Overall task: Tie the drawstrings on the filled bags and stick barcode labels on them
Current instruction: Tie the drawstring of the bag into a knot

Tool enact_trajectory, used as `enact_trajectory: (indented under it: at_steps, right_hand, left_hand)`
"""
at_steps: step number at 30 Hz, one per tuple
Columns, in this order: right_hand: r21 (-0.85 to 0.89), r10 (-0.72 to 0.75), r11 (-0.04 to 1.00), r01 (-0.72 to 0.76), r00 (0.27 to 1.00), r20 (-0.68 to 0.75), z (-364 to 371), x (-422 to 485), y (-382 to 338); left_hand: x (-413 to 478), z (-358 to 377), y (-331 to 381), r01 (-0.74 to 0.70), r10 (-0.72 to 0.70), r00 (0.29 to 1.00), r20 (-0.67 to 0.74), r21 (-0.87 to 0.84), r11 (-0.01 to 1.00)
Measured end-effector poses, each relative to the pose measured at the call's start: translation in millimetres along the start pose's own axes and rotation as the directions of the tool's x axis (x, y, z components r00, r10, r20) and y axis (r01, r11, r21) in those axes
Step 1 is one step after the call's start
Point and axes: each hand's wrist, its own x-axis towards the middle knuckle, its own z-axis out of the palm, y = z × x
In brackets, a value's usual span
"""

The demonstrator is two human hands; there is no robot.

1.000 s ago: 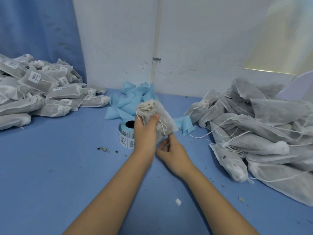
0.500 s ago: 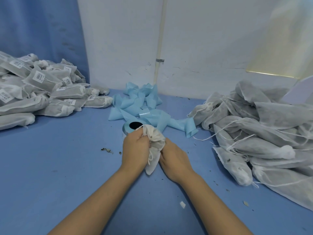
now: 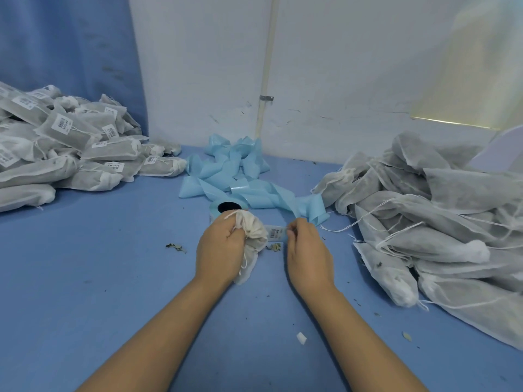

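My left hand [image 3: 222, 247] grips a white drawstring bag [image 3: 252, 236] by its gathered neck, low over the blue table [image 3: 113, 292]; the bag's body hangs down behind my palm. My right hand [image 3: 307, 250] pinches a barcode label [image 3: 276, 232] drawn out sideways from the label roll [image 3: 227, 208], which stands just behind my left hand and is partly hidden by it. The label sits between my two hands, close to the bag.
A heap of labelled, tied bags [image 3: 65, 154] lies at the left. A heap of unlabelled bags with loose strings [image 3: 424, 222] lies at the right. Curled blue backing strip [image 3: 237, 176] trails behind the roll towards the wall. Bits of dried leaf [image 3: 175, 247] dot the table.
The bag came down from upright to low over the table in my left hand. My right hand let go of the bag, moved right and pulled a label off the roll.
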Motion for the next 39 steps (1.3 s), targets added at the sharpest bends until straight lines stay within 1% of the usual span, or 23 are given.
enact_trajectory:
  at_steps: [2, 4, 9, 12, 14, 16, 18, 20, 23, 27, 34, 39]
  right_hand:
    - [0.022, 0.042, 0.999, -0.041, 0.998, -0.039, -2, 2, 5]
    - [0.046, 0.061, 0.997, -0.058, 0.997, -0.056, -3, 3, 8]
    - [0.063, 0.032, 0.998, -0.027, 0.996, -0.084, -2, 3, 5]
    - [0.136, 0.023, 0.991, -0.011, 0.996, -0.09, 0, 3, 7]
    - [0.235, 0.002, 0.972, 0.011, 0.998, -0.056, 1, 3, 7]
    - [0.322, -0.027, 0.947, 0.02, 0.999, 0.018, 2, 3, 6]
    - [0.366, -0.063, 0.93, 0.019, 0.992, 0.109, 5, 2, 6]
    - [0.397, -0.085, 0.918, 0.014, 0.983, 0.164, 6, 2, 7]
    - [0.484, -0.09, 0.875, -0.004, 0.981, 0.17, 3, 4, 8]
    - [0.593, -0.062, 0.805, -0.035, 0.988, 0.142, 1, 6, 7]
    - [0.708, -0.009, 0.703, -0.073, 0.994, 0.111, 0, 6, 8]
    - [0.779, 0.045, 0.611, -0.141, 0.989, 0.144, 1, 10, 10]
  left_hand:
    - [1, -1, 0, 0.029, -0.029, 1.0, -0.001, 0.046, 0.999]
    - [1, -2, 1, 0.036, -0.037, 0.999, 0.016, 0.041, 0.999]
    - [-1, -1, 2, -0.015, 0.005, 0.991, 0.13, 0.079, 0.997]
    - [0, -1, 3, -0.002, -0.006, 0.991, 0.136, 0.063, 0.998]
    - [0, -1, 3, 0.004, -0.007, 0.988, 0.155, 0.018, 1.0]
    - [0, -1, 3, -0.003, 0.004, 0.98, 0.196, -0.008, 1.0]
    - [0, -1, 4, 0.006, 0.004, 0.97, 0.242, -0.039, 0.999]
    - [0, -1, 6, 0.038, -0.008, 0.96, 0.281, -0.101, 0.994]
    - [-1, -1, 9, 0.068, -0.012, 0.946, 0.323, -0.16, 0.985]
    - [-2, -1, 11, 0.059, -0.004, 0.942, 0.335, -0.154, 0.986]
    - [-2, -2, 11, 0.072, -0.009, 0.938, 0.345, -0.169, 0.983]
    - [-2, -1, 9, 0.081, -0.013, 0.941, 0.337, -0.188, 0.979]
